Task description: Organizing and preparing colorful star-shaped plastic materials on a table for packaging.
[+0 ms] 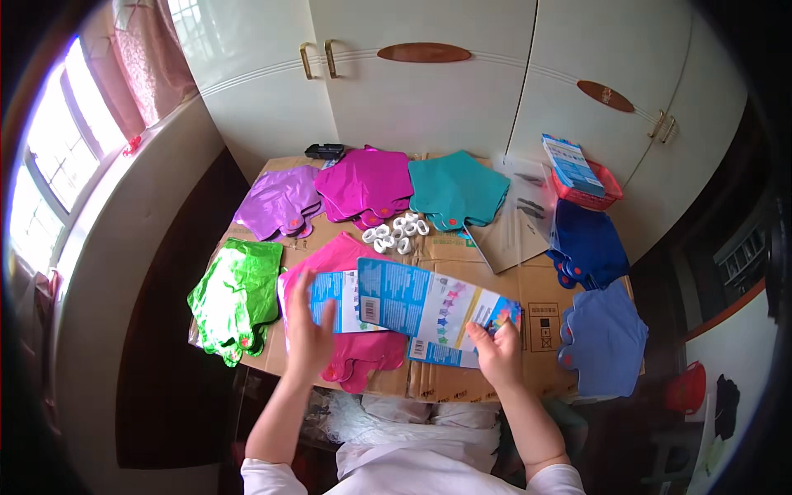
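My right hand [498,353] pinches the right end of a blue and white printed packaging card [445,309], held slantwise above the table. My left hand [310,330] is open, thumb and fingers apart, to the left of that card. Beneath it lies a stack of hot-pink flat foil balloons [363,351], with another blue printed card [327,297] on top. Part of a further blue card [445,355] shows under the held one. White ribbon rolls [394,233] sit in a small cluster beyond the cards.
Around the cardboard-covered table [536,285] lie stacks of flat foil balloons: green [235,289], lilac [276,198], magenta [365,183], teal [458,188], dark blue [590,243], light blue [606,338]. A clear plastic sleeve [516,231] lies near a red basket [598,194] of cards. White cabinets [421,99] stand behind.
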Tool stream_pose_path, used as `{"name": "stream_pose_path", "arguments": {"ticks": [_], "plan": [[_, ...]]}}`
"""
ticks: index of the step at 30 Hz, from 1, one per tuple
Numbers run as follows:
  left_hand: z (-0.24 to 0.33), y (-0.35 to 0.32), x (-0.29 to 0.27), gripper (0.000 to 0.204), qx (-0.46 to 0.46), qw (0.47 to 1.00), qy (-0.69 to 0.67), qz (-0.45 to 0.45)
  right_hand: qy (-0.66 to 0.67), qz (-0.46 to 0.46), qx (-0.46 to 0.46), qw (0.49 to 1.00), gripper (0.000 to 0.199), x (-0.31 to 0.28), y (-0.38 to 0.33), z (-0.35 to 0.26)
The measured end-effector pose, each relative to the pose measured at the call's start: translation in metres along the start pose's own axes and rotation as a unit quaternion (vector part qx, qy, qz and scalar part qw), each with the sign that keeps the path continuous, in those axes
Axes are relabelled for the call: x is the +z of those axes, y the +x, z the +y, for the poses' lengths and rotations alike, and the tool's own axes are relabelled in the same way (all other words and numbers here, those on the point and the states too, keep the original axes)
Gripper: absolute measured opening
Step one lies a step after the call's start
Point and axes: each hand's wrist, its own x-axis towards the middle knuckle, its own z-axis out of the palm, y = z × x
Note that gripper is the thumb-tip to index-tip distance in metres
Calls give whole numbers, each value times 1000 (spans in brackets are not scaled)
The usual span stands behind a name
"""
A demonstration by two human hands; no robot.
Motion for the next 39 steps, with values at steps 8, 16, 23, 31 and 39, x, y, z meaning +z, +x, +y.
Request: {"name": "stream_pose_path", "arguments": {"ticks": [8,16,23,31,39], "plan": [[42,-12,33,78,-2,959,-275,-73,-61,-56,-84,993,16,13,-28,-18],[56,-21,27,38,-99,882,-413,-203,2,-43,-29,999,16,10,-30,7],[36,-19,32,55,153,960,-191,-134,20,-53,-11,998,15,0,-25,18],[37,-34,34,58,113,958,-258,-62,60,-102,5,993,13,-3,-26,14],[42,-24,36,39,103,944,-279,-140,151,-105,18,983,19,-25,-11,5]]}}
